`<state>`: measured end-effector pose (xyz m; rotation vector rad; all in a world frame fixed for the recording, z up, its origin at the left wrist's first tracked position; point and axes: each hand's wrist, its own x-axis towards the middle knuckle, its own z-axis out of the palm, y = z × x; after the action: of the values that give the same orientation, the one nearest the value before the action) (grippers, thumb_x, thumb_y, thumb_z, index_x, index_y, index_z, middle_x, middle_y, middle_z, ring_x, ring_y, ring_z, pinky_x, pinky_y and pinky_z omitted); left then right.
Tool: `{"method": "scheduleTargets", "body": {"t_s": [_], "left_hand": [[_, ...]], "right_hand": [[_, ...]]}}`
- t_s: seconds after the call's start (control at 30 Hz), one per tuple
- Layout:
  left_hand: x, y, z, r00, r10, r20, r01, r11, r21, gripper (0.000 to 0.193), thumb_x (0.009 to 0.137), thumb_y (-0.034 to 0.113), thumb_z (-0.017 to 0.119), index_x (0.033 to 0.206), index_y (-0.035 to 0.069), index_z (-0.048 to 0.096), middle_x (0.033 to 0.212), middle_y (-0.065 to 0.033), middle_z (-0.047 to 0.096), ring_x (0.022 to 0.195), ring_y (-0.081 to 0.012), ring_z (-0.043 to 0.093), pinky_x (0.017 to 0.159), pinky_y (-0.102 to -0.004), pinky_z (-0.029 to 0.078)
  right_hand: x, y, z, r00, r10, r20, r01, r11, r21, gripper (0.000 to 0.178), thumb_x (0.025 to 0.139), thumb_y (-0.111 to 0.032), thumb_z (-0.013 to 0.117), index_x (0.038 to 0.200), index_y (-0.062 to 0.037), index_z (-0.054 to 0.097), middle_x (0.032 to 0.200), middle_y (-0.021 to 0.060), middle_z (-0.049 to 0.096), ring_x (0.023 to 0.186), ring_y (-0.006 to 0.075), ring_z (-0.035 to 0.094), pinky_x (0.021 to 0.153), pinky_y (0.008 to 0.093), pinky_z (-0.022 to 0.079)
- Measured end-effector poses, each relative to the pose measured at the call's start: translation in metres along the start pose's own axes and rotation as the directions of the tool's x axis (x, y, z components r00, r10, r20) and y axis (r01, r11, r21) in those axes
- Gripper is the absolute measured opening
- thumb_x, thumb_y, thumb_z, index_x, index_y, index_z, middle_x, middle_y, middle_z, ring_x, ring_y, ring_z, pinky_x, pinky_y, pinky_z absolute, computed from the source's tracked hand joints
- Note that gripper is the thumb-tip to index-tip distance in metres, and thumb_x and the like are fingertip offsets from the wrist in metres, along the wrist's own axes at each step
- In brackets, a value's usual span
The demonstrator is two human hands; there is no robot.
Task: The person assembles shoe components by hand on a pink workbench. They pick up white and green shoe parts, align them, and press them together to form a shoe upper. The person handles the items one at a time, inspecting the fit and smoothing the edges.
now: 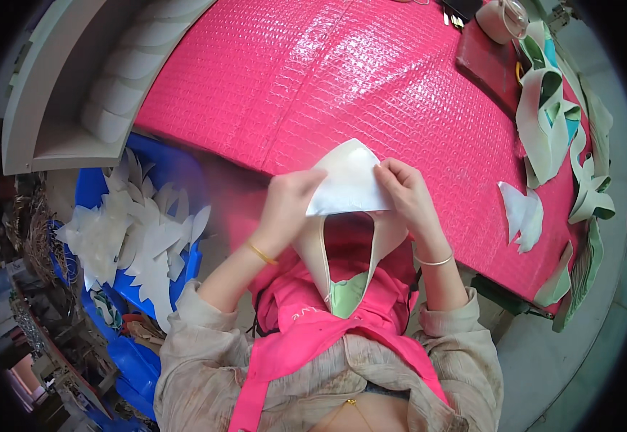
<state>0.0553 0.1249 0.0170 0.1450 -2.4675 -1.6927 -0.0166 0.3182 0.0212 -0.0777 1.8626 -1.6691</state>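
A white shoe upper (353, 178) with a pointed end is stretched between my two hands, over my lap at the table's near edge. Its two side strips run down toward me around an opening and meet at a pale green lining piece (347, 294). My left hand (289, 205) is closed on the left edge of the upper, its fingertips partly hidden behind it. My right hand (407, 193) pinches the right edge between thumb and fingers.
A table under a shiny pink cover (256, 86) lies ahead. Several white-green uppers (544, 137) hang along its right edge, near a loose white piece (522, 216). A lidded cup (501, 21) stands at the far right. Left are a blue bin (191, 270) of white scraps and a grey box (76, 147).
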Motion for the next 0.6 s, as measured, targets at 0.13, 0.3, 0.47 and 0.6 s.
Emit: {"method": "scheduleTargets", "body": {"t_s": [0.13, 0.3, 0.47, 0.6], "left_hand": [[0.021, -0.001, -0.023, 0.799, -0.523, 0.297, 0.600, 0.717, -0.355, 0.024, 0.084, 0.019, 0.060, 0.078, -0.003, 0.061, 0.059, -0.0040, 0.058, 0.048, -0.0047, 0.053, 0.042, -0.0182, 0.042], [0.021, 0.001, -0.019, 0.831, -0.500, 0.243, 0.543, 0.825, -0.158, 0.023, 0.081, 0.019, 0.064, 0.075, -0.003, 0.060, 0.055, -0.0029, 0.056, 0.041, -0.0056, 0.050, 0.035, -0.0181, 0.038], [0.025, 0.004, -0.018, 0.844, -0.487, 0.225, 0.515, 0.852, -0.089, 0.024, 0.081, 0.018, 0.063, 0.071, -0.004, 0.058, 0.051, -0.0041, 0.055, 0.038, -0.0069, 0.050, 0.033, -0.0210, 0.037], [0.031, 0.009, -0.019, 0.850, -0.476, 0.225, 0.486, 0.874, 0.015, 0.022, 0.079, 0.017, 0.063, 0.071, -0.002, 0.058, 0.048, -0.0048, 0.054, 0.035, -0.0110, 0.050, 0.034, -0.0261, 0.037]], "right_hand": [[0.000, -0.020, 0.021, 0.980, 0.091, -0.178, -0.121, 0.979, -0.163, 0.025, 0.088, -0.020, 0.052, 0.076, 0.0019, 0.057, 0.053, 0.0058, 0.051, 0.047, 0.0107, 0.052, 0.044, 0.0296, 0.040], [0.009, -0.014, 0.026, 0.945, -0.176, -0.277, -0.011, 0.826, -0.563, 0.026, 0.085, -0.018, 0.056, 0.072, 0.0048, 0.055, 0.052, 0.0179, 0.049, 0.045, 0.0250, 0.053, 0.045, 0.0365, 0.038], [0.010, -0.016, 0.028, 0.934, -0.174, -0.312, -0.047, 0.806, -0.590, 0.026, 0.083, -0.017, 0.057, 0.069, 0.0050, 0.053, 0.055, 0.0214, 0.050, 0.048, 0.0337, 0.052, 0.046, 0.0385, 0.037], [0.011, -0.017, 0.027, 0.937, -0.179, -0.300, -0.042, 0.795, -0.605, 0.026, 0.083, -0.016, 0.057, 0.069, 0.0048, 0.053, 0.056, 0.0222, 0.050, 0.050, 0.0356, 0.052, 0.046, 0.0392, 0.038]]}}
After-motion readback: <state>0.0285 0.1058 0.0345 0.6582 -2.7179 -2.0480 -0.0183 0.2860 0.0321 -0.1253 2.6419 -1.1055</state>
